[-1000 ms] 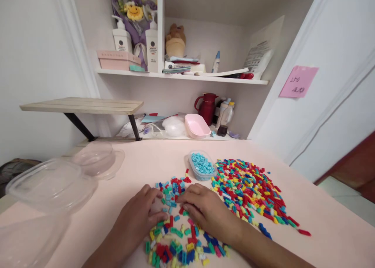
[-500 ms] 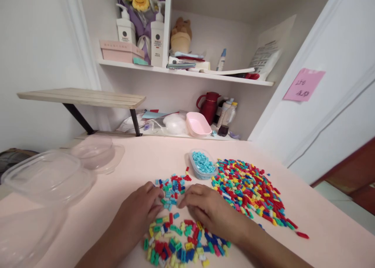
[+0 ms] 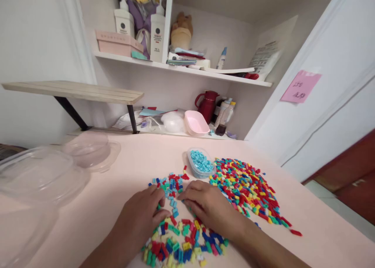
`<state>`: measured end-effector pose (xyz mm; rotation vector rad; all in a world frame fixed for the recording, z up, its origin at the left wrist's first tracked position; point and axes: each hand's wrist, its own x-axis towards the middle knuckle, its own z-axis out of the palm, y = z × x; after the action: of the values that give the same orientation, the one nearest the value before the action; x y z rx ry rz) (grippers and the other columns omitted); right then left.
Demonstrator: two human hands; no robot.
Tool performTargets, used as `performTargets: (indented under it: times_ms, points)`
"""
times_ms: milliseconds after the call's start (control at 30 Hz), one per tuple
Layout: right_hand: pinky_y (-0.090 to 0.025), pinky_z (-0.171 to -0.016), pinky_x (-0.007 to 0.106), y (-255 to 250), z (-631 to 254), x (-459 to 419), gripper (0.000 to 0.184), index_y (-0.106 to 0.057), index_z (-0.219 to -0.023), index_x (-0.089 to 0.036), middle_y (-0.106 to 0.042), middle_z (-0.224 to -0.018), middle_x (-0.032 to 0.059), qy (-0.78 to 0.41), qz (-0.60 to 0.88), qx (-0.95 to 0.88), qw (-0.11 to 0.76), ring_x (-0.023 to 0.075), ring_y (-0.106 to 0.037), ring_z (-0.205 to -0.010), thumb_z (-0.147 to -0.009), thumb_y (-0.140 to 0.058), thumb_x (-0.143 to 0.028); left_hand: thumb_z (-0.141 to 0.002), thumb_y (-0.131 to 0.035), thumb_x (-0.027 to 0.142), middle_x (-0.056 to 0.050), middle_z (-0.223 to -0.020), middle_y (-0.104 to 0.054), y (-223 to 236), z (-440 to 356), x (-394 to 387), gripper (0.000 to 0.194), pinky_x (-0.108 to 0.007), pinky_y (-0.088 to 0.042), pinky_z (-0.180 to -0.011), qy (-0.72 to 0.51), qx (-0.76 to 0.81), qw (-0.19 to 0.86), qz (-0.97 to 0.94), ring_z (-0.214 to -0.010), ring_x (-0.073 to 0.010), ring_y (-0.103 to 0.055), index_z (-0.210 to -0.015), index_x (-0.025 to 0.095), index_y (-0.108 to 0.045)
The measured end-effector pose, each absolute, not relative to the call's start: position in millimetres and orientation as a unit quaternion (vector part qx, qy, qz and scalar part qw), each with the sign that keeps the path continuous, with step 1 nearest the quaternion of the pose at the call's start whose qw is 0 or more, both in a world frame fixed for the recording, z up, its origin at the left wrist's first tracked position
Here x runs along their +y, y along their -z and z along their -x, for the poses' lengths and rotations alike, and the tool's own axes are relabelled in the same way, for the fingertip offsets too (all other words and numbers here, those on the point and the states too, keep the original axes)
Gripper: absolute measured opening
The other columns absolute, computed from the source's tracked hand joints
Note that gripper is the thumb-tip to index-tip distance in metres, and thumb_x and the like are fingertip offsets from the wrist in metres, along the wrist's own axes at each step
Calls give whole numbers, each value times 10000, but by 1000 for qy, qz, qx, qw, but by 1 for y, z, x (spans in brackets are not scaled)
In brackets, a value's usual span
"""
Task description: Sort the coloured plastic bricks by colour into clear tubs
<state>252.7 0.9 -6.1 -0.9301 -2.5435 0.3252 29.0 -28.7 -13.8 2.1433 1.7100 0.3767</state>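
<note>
pink note [image 3: 301,86] at right, handwritten: top line looks like "250", lower line unreadable. clear tub [image 3: 202,175] on the counter [image 3: 134,162] holds light-blue bricks [image 3: 200,161]. mixed bricks [image 3: 186,245] lie between and below the hands; bigger pile [image 3: 249,188] to the right. left hand [image 3: 140,211] curved, grip slack, thumb apart from fingers. right hand [image 3: 209,203] palm down, fingers bent; cannot tell if its grip pinches anything.

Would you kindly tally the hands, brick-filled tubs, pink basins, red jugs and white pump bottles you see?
Left hand and right hand: 2
Brick-filled tub: 1
Pink basin: 1
Red jug: 1
White pump bottles: 2
Total: 7
</note>
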Motion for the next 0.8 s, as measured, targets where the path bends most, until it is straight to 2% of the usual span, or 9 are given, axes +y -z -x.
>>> performTargets:
  times_ms: [67, 167, 267, 367, 500, 633, 800]
  points:
    - [-474, -862, 274, 6, -255, 2, 256, -683, -1062, -254, -674, -1002, 36, -125, 344, -905, 218, 164, -625, -936, -925, -506, -130, -813, -571, 287, 27, -840, -599, 13, -24, -28, 52, -260, -319, -647, -142, 607, 191, -758, -773, -149, -561, -792, 241, -560]
    - [-480, -850, 267, 6, -255, 1, 257, -679, -1088, -239, -665, -1033, 48, -141, 337, -898, 245, 159, -624, -942, -929, -506, -135, -881, -476, 358, 18, -837, -599, 8, -17, -28, 184, -262, -347, -654, -149, 609, 195, -754, -777, -152, -577, -772, 236, -561]
    - [-480, -819, 258, 4, -252, -3, 235, -698, -1031, -231, -663, -986, 43, -151, 310, -907, 242, 155, -622, -914, -908, -530, -123, -929, -385, 397, 6, -868, -601, 4, -11, -29, 276, -271, -380, -679, -157, 603, 197, -757, -789, -157, -591, -816, 241, -583]
    - [-475, -776, 247, 2, -250, -6, 243, -707, -965, -230, -650, -927, 29, -148, 302, -916, 219, 151, -618, -870, -856, -556, -74, -923, -403, 354, 0, -947, -607, 4, -10, -30, 230, -278, -400, -701, -155, 585, 188, -774, -834, -166, -601, -915, 259, -612]
    - [-475, -776, 251, 0, -252, -7, 258, -705, -971, -231, -643, -933, 33, -142, 308, -917, 208, 156, -617, -864, -841, -558, -63, -898, -445, 283, -7, -983, -617, 7, -14, -32, 198, -285, -418, -729, -146, 556, 175, -799, -893, -180, -605, -965, 273, -631]
    - [-488, -786, 258, 1, -256, -4, 320, -700, -1048, -240, -641, -969, 46, -151, 321, -906, 231, 157, -624, -885, -872, -505, -58, -889, -463, 236, -11, -987, -635, 11, -16, -34, 218, -281, -433, -750, -160, 507, 168, -830, -903, -178, -605, -990, 283, -650]
    - [-501, -822, 273, 6, -261, 2, 339, -697, -1025, -230, -640, -1019, 48, -159, 364, -874, 280, 158, -633, -919, -857, -487, -24, -937, -416, 291, -13, -893, -644, 18, -17, -33, 263, -268, -442, -722, -191, 454, 151, -857, -831, -170, -603, -914, 281, -677]
